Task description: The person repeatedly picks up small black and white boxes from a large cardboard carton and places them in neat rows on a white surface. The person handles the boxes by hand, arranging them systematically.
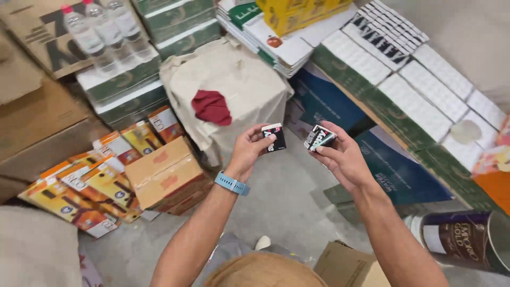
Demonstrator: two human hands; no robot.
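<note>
Two small black-and-white packets are held up side by side above the grey concrete floor (287, 207). The left hand (248, 151), with a light blue wristband (232, 183) on its wrist, is closed around the left packet (275, 136), which is pinched upright between thumb and fingertips. The right hand (344, 158) is closed on the right packet (319, 137), which is tilted and held at the fingertips. The two packets are near each other but apart, with neither set down.

Judging from the picture, both packets have been picked up and are being looked at; no placing is shown, so whatever sorting is in hand appears unfinished.

Behind the hands, a cloth-wrapped bundle (239, 79) with a dark red rag (211, 107) on it is seen. To the left, a small brown carton (166, 172) and a row of orange-and-yellow packs (90, 186) lie on the floor. A dark tin (465, 239) lies at lower right.
</note>
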